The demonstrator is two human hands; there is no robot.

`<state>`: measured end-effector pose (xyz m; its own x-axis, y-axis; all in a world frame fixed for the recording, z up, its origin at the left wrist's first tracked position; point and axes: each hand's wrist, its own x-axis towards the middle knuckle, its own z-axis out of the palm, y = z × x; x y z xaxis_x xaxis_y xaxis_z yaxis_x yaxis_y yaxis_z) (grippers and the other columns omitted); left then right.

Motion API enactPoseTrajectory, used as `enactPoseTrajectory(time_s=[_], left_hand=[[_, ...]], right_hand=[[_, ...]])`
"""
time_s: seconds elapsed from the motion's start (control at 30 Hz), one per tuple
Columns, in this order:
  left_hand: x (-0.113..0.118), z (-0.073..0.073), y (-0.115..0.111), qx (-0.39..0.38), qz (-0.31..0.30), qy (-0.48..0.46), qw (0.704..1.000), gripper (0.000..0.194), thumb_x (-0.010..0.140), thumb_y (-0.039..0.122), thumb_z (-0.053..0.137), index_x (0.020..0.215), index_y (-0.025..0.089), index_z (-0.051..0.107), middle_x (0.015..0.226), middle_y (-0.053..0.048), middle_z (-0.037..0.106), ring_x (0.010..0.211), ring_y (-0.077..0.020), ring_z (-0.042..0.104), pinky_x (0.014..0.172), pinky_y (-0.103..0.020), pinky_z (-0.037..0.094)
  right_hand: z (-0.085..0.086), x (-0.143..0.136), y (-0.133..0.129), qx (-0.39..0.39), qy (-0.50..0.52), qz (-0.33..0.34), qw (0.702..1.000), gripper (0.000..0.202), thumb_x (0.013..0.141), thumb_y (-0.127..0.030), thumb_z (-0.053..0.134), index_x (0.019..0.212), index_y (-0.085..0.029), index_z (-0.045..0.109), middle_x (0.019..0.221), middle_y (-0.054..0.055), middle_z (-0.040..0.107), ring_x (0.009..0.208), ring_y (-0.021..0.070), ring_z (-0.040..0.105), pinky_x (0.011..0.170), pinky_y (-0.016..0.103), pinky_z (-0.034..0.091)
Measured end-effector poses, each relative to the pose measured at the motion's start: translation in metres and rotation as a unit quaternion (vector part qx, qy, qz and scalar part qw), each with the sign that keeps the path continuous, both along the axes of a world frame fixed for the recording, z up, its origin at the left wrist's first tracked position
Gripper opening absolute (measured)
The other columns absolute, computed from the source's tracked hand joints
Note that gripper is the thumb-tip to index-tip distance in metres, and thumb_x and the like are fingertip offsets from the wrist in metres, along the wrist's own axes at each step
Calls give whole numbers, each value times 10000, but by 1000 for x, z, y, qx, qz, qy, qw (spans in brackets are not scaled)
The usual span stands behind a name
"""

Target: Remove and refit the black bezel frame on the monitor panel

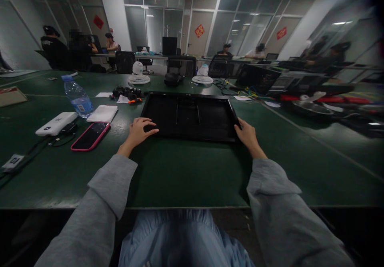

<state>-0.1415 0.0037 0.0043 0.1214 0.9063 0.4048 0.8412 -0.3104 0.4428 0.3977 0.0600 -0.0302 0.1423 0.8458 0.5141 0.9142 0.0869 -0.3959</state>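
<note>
A black rectangular tray-like frame (216, 117) lies flat on the green table (186, 171), with a raised rim and two thin upright lines near its middle. At its near left corner is my left hand (139, 132), thumb and fingers apart with a gap between them; no grip on the rim shows. My right hand (246, 134) holds the near right corner, thumb over the rim and the fingers partly hidden at the outer side.
Left of the frame are a water bottle (78, 98), a pink-edged phone (90, 136), a white power bank (57, 124) and white tissues (103, 113). Two small white fans (139, 75) stand behind. A pan (312, 109) and cables lie right. People sit farther back.
</note>
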Motion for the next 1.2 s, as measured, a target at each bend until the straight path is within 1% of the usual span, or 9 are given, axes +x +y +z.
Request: enactPoseTrajectory(time_s=[0.1,0.2,0.33,0.57,0.77,0.87,0.97,1.07,1.2], left_hand=[[-8,-7,10,41,122,-55,990,422,992,448,657,1349,229,706,1449,-143,645,1406,-334,527,1172,-521,426],[-16,-15,17,0,190,-83,978,463,1002,352,632,1405,125,656,1422,-198,662,1311,-313,629,1149,-453,467],[-19,-17,21,-61,185,-110,975,402,1005,301,610,1357,128,694,1350,-170,733,1210,-275,709,1088,-393,514],[-15,-11,21,-80,211,-127,966,392,996,277,572,1330,110,690,1318,-176,751,1220,-280,714,1060,-381,527],[-12,-8,10,-68,243,-52,966,409,1047,391,497,1349,150,634,1225,-188,768,1200,-333,711,1036,-455,523],[-7,-7,5,-63,236,-6,970,417,1064,358,456,1386,130,595,1277,-218,738,1222,-350,699,1039,-468,519],[-1,-6,2,-73,239,18,968,449,1073,331,416,1438,104,545,1310,-243,716,1225,-374,696,1024,-488,528],[2,-6,1,-82,240,37,967,471,1073,312,399,1465,79,515,1333,-259,701,1252,-386,682,1032,-499,526],[2,-8,1,-77,237,30,968,468,1078,324,383,1458,94,528,1376,-243,683,1291,-367,659,1060,-476,515]], right_hand=[[3,-4,-3,-18,56,-21,998,529,934,-290,584,1439,-160,676,1330,154,743,1254,324,702,1126,518,518],[4,-8,-4,-23,67,-23,997,541,936,-288,592,1452,-147,670,1332,162,741,1258,327,699,1131,514,512],[5,-9,-6,-35,68,-54,996,567,948,-329,605,1486,-156,649,1257,166,768,1200,333,722,1096,523,532],[8,-17,-7,-36,73,-48,996,589,930,-324,597,1472,-98,648,1219,201,766,1174,345,721,1077,520,531],[8,-28,-10,-32,36,-48,998,590,941,-286,488,1479,-86,627,1234,211,753,1147,341,701,1064,525,522],[11,-33,-14,-50,-8,-64,997,602,988,-305,427,1519,-73,588,1236,236,739,1143,356,684,1039,531,518],[15,-40,-19,-82,-36,-95,991,608,1022,-333,396,1563,-101,548,1211,240,733,1119,362,681,1003,527,520],[19,-46,-22,-102,-41,-115,987,603,1032,-322,382,1580,-117,528,1216,248,723,1117,367,678,984,522,521],[19,-48,-22,-101,-13,-101,990,600,1037,-303,389,1591,-111,514,1279,251,709,1188,377,668,1038,542,507]])
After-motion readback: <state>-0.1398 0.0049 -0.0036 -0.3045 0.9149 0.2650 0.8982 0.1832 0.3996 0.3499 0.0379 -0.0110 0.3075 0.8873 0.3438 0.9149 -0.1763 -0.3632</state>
